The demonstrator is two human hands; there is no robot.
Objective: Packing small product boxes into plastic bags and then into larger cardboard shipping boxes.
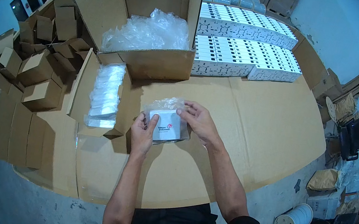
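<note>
Hands grip a small white box (164, 127) in a clear plastic bag (166, 105) just before the large open carton (150, 62), left hand (142, 132) pinching its near-left corner, right hand (198, 121) its far-right edge.

Small white box with a red mark in a clear plastic bag (166, 124) held above the cardboard-covered table (256, 118), open brown carton of crumpled clear film (149, 32) behind it, tray of silvery pouches (105, 94) left, rows of white boxes (243, 52) at the far edge, folded brown cartons (33, 73) heaped far left.
</note>
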